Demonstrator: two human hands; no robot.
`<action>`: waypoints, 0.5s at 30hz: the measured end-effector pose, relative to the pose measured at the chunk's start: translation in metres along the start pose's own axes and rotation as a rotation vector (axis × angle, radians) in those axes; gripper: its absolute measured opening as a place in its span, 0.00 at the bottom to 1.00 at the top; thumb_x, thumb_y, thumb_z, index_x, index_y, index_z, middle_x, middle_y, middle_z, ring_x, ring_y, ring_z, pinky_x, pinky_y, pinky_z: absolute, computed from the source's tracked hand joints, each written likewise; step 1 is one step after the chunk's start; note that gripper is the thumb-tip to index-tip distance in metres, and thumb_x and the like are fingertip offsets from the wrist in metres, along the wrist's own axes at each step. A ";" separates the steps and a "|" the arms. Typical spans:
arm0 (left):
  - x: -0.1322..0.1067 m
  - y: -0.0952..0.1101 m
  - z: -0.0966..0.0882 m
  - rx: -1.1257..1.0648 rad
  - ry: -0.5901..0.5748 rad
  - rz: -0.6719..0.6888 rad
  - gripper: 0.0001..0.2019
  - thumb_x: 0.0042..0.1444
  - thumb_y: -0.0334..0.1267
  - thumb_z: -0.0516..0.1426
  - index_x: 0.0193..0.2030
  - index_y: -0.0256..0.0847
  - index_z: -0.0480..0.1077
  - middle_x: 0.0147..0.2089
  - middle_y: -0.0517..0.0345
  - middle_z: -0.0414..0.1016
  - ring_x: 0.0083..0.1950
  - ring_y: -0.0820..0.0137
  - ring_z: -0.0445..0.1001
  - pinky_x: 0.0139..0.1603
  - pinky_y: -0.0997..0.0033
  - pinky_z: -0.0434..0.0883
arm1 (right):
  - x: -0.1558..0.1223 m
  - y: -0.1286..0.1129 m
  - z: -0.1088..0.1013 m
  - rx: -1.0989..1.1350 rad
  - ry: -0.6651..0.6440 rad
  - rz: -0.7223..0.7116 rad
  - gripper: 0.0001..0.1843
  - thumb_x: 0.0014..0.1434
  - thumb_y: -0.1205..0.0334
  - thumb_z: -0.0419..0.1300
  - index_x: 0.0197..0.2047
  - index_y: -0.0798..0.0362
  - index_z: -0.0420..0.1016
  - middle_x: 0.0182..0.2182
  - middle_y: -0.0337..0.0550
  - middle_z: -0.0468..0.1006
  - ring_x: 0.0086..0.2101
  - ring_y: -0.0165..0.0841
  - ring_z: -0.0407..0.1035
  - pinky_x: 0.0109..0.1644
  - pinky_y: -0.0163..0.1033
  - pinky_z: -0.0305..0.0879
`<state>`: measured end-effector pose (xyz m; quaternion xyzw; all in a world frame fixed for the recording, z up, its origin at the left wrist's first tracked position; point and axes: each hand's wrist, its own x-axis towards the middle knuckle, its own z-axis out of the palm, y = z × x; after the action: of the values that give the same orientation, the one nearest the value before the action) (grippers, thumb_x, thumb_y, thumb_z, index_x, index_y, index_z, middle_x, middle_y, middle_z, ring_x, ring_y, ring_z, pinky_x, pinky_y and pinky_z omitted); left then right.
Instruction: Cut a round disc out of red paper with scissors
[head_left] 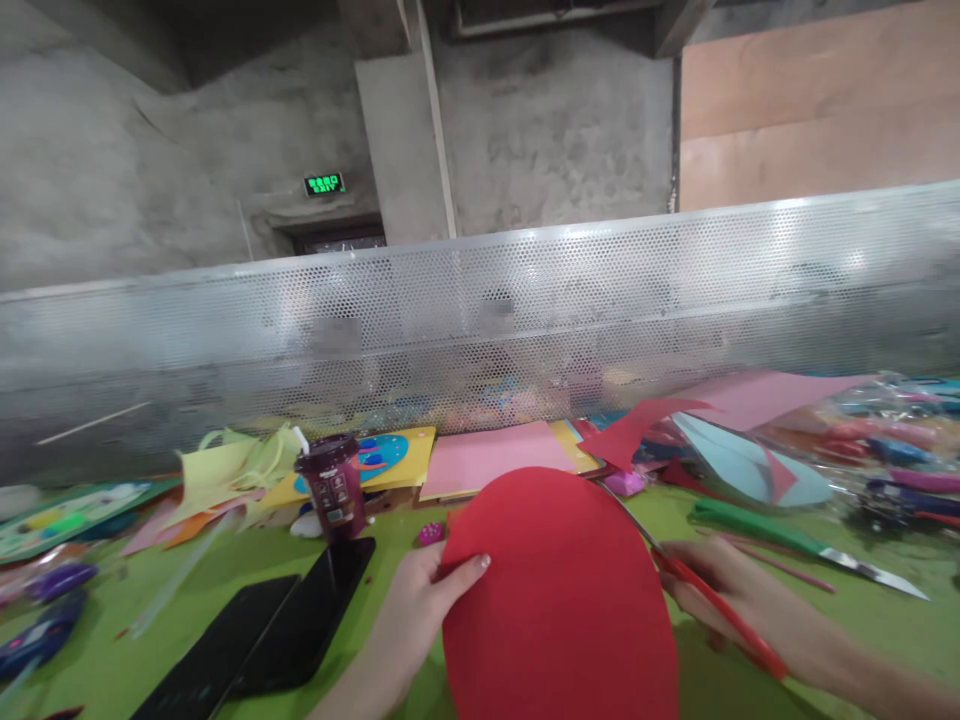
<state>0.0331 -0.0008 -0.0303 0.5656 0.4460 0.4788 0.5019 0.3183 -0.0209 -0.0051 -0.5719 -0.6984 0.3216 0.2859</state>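
Note:
My left hand (420, 610) pinches the left edge of a large rounded red paper sheet (559, 600), thumb on top, holding it up over the green table. My right hand (739, 600) is closed round the red handles of a pair of scissors (701, 595). Its thin blades run up along the sheet's upper right edge. A curled red paper strip (637, 425) sticks up just beyond the blades.
Two black phones (262, 640) lie at the lower left beside a dark drink cup (334, 485) with a straw. Pink paper (491, 455), yellow sheets, a green-handled knife (795, 545) and bagged craft items crowd the table's back edge. A perforated metal screen (480, 320) stands behind.

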 end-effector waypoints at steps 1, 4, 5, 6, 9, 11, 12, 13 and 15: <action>0.000 0.000 0.000 -0.003 0.005 0.001 0.20 0.44 0.48 0.60 0.41 0.36 0.74 0.40 0.48 0.77 0.42 0.57 0.74 0.42 0.61 0.69 | 0.000 0.000 0.000 -0.001 -0.001 -0.001 0.13 0.48 0.51 0.55 0.26 0.54 0.68 0.19 0.37 0.65 0.21 0.29 0.64 0.22 0.31 0.64; 0.001 -0.001 -0.001 0.007 0.029 -0.006 0.20 0.43 0.48 0.61 0.40 0.35 0.74 0.40 0.48 0.77 0.41 0.56 0.74 0.42 0.61 0.69 | 0.001 0.002 -0.001 -0.019 0.003 0.002 0.13 0.48 0.51 0.56 0.25 0.54 0.68 0.19 0.37 0.65 0.20 0.29 0.63 0.22 0.31 0.63; 0.001 -0.001 -0.001 0.012 0.035 -0.007 0.20 0.43 0.48 0.61 0.40 0.35 0.74 0.40 0.48 0.77 0.41 0.56 0.74 0.42 0.61 0.69 | 0.002 0.002 -0.001 -0.027 0.005 0.001 0.13 0.48 0.51 0.56 0.25 0.53 0.68 0.19 0.37 0.65 0.20 0.29 0.63 0.21 0.31 0.63; 0.001 -0.002 -0.002 0.015 0.035 -0.008 0.20 0.44 0.48 0.61 0.40 0.36 0.74 0.40 0.48 0.77 0.42 0.56 0.74 0.42 0.61 0.69 | 0.002 0.002 -0.001 -0.036 0.003 -0.002 0.13 0.48 0.51 0.56 0.25 0.53 0.68 0.19 0.37 0.64 0.20 0.29 0.63 0.21 0.30 0.63; 0.002 -0.002 -0.004 0.019 0.021 -0.006 0.20 0.45 0.48 0.60 0.41 0.36 0.74 0.41 0.48 0.76 0.42 0.57 0.74 0.43 0.61 0.69 | 0.002 0.000 -0.002 -0.048 -0.006 -0.018 0.14 0.49 0.51 0.55 0.25 0.53 0.68 0.19 0.37 0.64 0.20 0.29 0.63 0.21 0.31 0.63; 0.003 -0.002 -0.005 0.018 0.005 -0.007 0.21 0.45 0.49 0.60 0.42 0.36 0.73 0.42 0.48 0.76 0.42 0.57 0.74 0.43 0.61 0.69 | 0.001 -0.002 -0.002 -0.041 0.015 -0.031 0.15 0.50 0.50 0.54 0.25 0.53 0.68 0.18 0.36 0.64 0.20 0.29 0.63 0.21 0.31 0.63; 0.003 -0.002 -0.005 0.018 0.000 -0.009 0.21 0.45 0.49 0.60 0.42 0.36 0.73 0.41 0.48 0.76 0.42 0.57 0.74 0.43 0.61 0.69 | 0.001 -0.003 -0.002 -0.035 0.034 -0.036 0.15 0.50 0.49 0.53 0.25 0.54 0.68 0.18 0.36 0.64 0.19 0.29 0.63 0.21 0.31 0.63; 0.003 -0.002 -0.004 0.018 -0.001 -0.013 0.22 0.44 0.50 0.60 0.42 0.36 0.73 0.41 0.47 0.76 0.41 0.57 0.74 0.42 0.61 0.69 | 0.001 -0.004 -0.002 -0.029 0.054 -0.042 0.16 0.50 0.48 0.53 0.25 0.54 0.67 0.18 0.36 0.63 0.19 0.29 0.62 0.21 0.32 0.63; 0.003 -0.002 -0.004 0.020 -0.001 -0.023 0.23 0.43 0.50 0.61 0.41 0.35 0.74 0.39 0.47 0.77 0.41 0.56 0.74 0.41 0.62 0.69 | 0.001 -0.004 -0.002 -0.021 0.081 -0.052 0.17 0.50 0.47 0.53 0.26 0.54 0.67 0.18 0.36 0.63 0.19 0.29 0.62 0.21 0.32 0.63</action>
<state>0.0299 0.0033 -0.0314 0.5659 0.4570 0.4683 0.5017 0.3167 -0.0203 -0.0008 -0.5691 -0.7041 0.2836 0.3162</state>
